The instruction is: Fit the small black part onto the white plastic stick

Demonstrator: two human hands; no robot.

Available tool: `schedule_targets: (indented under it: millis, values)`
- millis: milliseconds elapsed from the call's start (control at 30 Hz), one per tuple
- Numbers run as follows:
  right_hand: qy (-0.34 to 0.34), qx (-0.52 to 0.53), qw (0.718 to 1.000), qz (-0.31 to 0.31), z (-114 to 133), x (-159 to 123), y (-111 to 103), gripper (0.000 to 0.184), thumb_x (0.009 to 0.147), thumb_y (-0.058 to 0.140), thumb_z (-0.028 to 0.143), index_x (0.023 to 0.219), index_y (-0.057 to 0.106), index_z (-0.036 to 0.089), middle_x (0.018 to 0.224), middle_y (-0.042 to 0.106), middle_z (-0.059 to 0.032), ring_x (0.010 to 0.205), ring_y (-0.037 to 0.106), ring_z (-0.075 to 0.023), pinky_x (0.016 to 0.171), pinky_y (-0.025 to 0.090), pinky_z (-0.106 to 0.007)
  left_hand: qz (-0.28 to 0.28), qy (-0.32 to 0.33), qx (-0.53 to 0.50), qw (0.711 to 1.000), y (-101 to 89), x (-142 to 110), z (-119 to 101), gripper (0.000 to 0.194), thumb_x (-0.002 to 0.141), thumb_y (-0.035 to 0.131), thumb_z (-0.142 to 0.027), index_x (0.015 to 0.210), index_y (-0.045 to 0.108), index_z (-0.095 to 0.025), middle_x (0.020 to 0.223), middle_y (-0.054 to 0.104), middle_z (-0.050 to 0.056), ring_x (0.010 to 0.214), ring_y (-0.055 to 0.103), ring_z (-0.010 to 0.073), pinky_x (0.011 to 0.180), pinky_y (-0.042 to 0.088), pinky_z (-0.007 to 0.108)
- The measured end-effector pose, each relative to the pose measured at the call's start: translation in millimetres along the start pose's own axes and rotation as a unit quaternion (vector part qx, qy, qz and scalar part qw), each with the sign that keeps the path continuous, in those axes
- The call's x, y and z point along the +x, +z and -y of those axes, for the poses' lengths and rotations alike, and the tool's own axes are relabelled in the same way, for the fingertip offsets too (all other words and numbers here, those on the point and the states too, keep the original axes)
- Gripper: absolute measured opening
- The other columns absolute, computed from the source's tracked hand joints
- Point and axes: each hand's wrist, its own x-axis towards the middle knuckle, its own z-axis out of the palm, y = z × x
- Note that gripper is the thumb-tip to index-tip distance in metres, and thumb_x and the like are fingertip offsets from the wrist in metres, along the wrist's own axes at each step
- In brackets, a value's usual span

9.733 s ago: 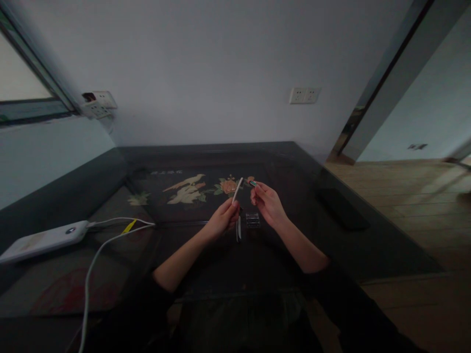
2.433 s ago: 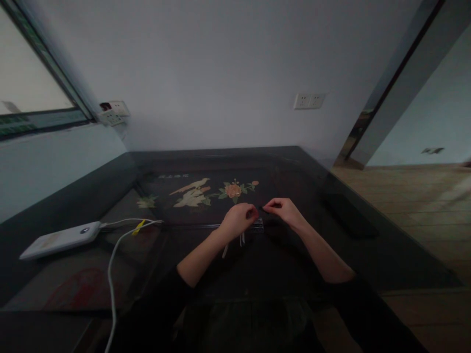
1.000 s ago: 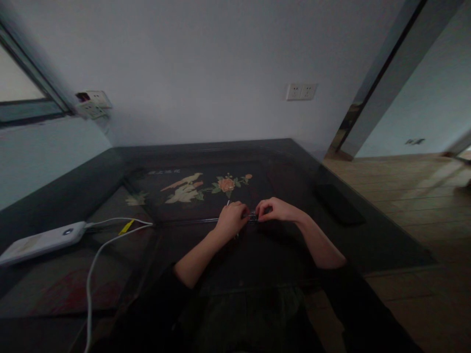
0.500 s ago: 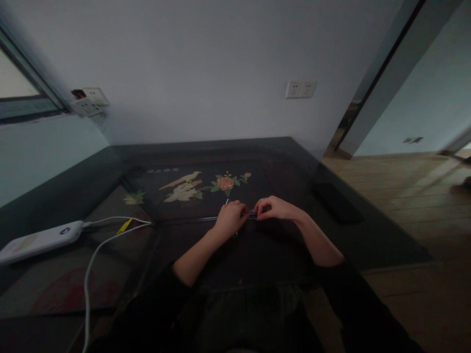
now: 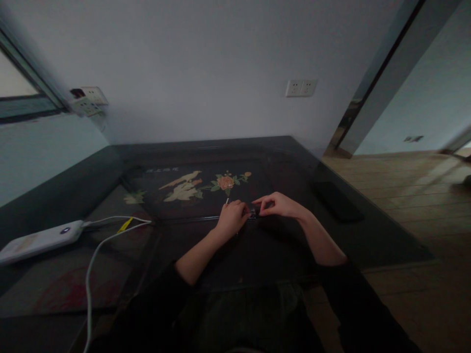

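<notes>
My left hand [image 5: 231,216] is closed over the dark tabletop, its thumb and fingertips pinching a small, shiny, see-through piece [image 5: 252,213] too small and dim to name. A thin white stick [image 5: 227,201] pokes out above the same hand, and a bit of it shows below the palm. Just right of the shiny piece is my right hand [image 5: 279,205], its index finger stretched out over the piece and its thumb lower, with a gap between them. Nothing shows between those fingers.
The dark glass-topped table [image 5: 294,171] has bird and flower inlay. A white power bank [image 5: 44,240] with a white cable [image 5: 88,284] lies at left. A black flat object, perhaps a phone [image 5: 337,202], rests at right. The wall [image 5: 206,73] rises behind.
My right fingertips have parted and drawn slightly away from the small shiny piece, the index finger stretching out. My left hand keeps its pinch in nearly the same spot.
</notes>
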Motion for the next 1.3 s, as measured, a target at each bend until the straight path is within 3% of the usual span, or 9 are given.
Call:
schedule_targets:
  millis: [167, 467, 667, 1033, 1300]
  values:
    - [0.027, 0.006, 0.999, 0.038, 7.5, -1.2, 6.4, 0.015, 0.067, 0.072, 0.033, 0.068, 0.07, 0.018, 0.106, 0.071, -0.0078, 0.114, 0.058, -0.0259, 0.095, 0.04, -0.035, 0.0, -0.002, 0.002, 1.0, 1.1, -0.9, -0.4, 0.011, 0.086, 0.055, -0.029, 0.088, 0.061, -0.02, 0.095, 0.062, 0.004, 0.092, 0.058, 0.0197, 0.078, 0.038, 0.032]
    - [0.035, -0.072, 0.996, 0.04, 18.5, -3.2, 13.4, 0.007, 0.068, 0.07, 0.025, 0.067, 0.069, 0.018, 0.095, 0.073, -0.0067, 0.113, 0.058, -0.0258, 0.086, 0.043, -0.031, -0.005, 0.001, 0.009, 1.0, 5.8, -1.6, 1.4, 0.011, 0.086, 0.056, -0.029, 0.09, 0.059, -0.019, 0.096, 0.061, 0.003, 0.093, 0.057, 0.0193, 0.079, 0.037, 0.032]
    - [0.04, -0.068, 0.996, 0.041, 20.2, -2.8, 15.1, 0.005, 0.068, 0.07, 0.022, 0.067, 0.069, 0.018, 0.101, 0.072, -0.0087, 0.114, 0.058, -0.0252, 0.081, 0.045, -0.029, -0.023, 0.016, 0.019, 0.999, 7.7, -2.9, 2.4, 0.01, 0.086, 0.057, -0.028, 0.089, 0.059, -0.019, 0.095, 0.061, 0.003, 0.092, 0.058, 0.0196, 0.079, 0.037, 0.033]
    - [0.033, -0.068, 0.997, 0.033, 17.9, -1.3, 14.9, 0.003, 0.068, 0.07, 0.022, 0.067, 0.07, 0.019, 0.098, 0.073, -0.0069, 0.116, 0.057, -0.0252, 0.092, 0.042, -0.031, -0.031, 0.032, 0.02, 0.999, 6.7, -4.9, 0.0, 0.01, 0.085, 0.058, -0.026, 0.091, 0.057, -0.018, 0.094, 0.061, 0.003, 0.092, 0.058, 0.02, 0.08, 0.037, 0.033]
    - [0.03, -0.07, 0.997, 0.033, 17.4, -2.1, 14.8, 0.004, 0.068, 0.07, 0.023, 0.068, 0.07, 0.018, 0.096, 0.074, -0.0067, 0.115, 0.057, -0.0249, 0.091, 0.042, -0.03, -0.03, 0.023, 0.01, 0.999, 3.7, -2.5, 0.2, 0.009, 0.084, 0.059, -0.027, 0.09, 0.059, -0.02, 0.094, 0.062, 0.002, 0.09, 0.058, 0.0184, 0.076, 0.036, 0.031]
